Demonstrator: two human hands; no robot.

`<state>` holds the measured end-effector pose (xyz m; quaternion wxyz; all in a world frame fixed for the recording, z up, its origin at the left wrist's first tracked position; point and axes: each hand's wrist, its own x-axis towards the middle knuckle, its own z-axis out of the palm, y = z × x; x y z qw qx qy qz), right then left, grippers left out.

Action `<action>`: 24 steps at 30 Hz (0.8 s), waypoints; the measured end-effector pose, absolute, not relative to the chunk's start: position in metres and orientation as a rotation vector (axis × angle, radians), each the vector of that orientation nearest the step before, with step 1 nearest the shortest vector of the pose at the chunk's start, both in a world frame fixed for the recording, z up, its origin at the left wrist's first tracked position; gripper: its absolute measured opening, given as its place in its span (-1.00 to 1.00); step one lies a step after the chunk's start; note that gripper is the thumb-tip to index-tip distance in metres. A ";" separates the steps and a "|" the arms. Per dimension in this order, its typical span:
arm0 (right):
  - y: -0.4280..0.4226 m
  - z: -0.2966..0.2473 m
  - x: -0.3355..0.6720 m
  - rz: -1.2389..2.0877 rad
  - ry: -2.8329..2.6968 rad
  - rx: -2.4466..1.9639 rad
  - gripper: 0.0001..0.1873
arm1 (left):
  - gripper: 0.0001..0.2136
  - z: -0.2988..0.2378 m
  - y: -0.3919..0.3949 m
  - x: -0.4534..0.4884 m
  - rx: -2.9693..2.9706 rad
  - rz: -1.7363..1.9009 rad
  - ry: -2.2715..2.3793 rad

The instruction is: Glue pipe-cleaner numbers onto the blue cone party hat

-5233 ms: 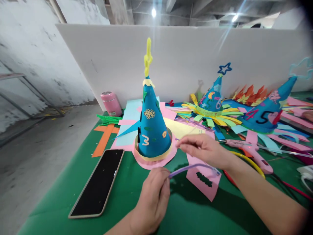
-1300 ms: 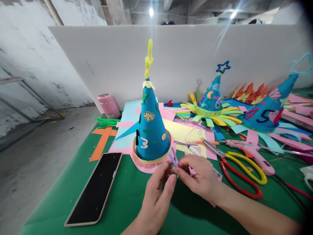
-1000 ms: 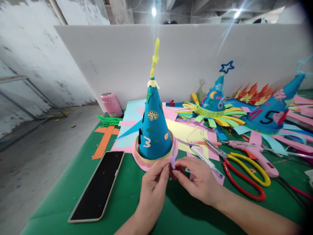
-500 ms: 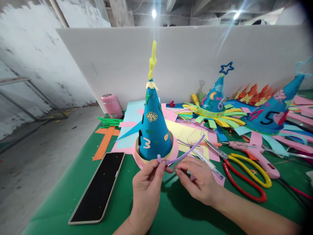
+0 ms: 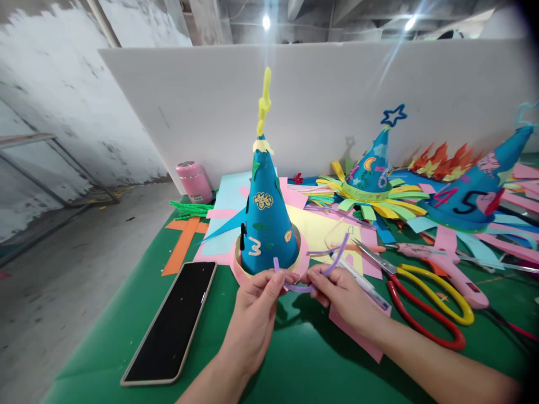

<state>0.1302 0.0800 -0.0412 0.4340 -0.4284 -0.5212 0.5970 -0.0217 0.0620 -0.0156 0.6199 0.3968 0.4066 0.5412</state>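
Note:
Both my hands pinch a purple pipe cleaner (image 5: pixel 314 278) just in front of a blue cone hat (image 5: pixel 267 219) marked with a 3. My left hand (image 5: pixel 256 314) grips its left end, which sticks up by the hat's pink brim. My right hand (image 5: pixel 343 294) holds it further along, and the free end rises up to the right. The piece sags in a curve between the two hands. A yellow pipe cleaner twist (image 5: pixel 264 101) tops the hat.
A black phone (image 5: pixel 172 322) lies at the left on the green table (image 5: pixel 303 365). Red and yellow scissors (image 5: pixel 425 303), a pen (image 5: pixel 357 280) and a pink glue gun (image 5: pixel 446 266) lie at the right. Two more decorated hats (image 5: pixel 373 168), paper sheets and a pink bottle (image 5: pixel 194 182) stand behind.
The pipe cleaner was bunched between my fingers a second ago and is now drawn out into a curve. Both hands have stayed in front of the hat.

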 end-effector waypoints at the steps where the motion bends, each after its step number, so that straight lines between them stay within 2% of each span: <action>1: 0.079 -0.040 0.130 1.475 -1.358 -1.067 -0.67 | -0.83 -0.014 0.062 -0.022 0.904 1.216 0.893; 5: 0.078 -0.036 0.132 1.386 -1.454 -1.045 -0.70 | -0.75 -0.015 0.062 -0.021 0.910 1.107 0.833; 14: 0.079 -0.033 0.137 1.332 -1.503 -1.007 -0.75 | -0.78 -0.032 0.063 -0.021 0.831 0.978 0.832; 19: 0.075 -0.027 0.137 1.324 -1.632 -0.919 -0.87 | -0.76 -0.036 0.065 -0.021 0.818 0.894 0.798; 24: 0.073 -0.029 0.134 1.371 -1.595 -0.900 -0.84 | -0.77 -0.038 0.066 -0.021 0.740 0.926 0.762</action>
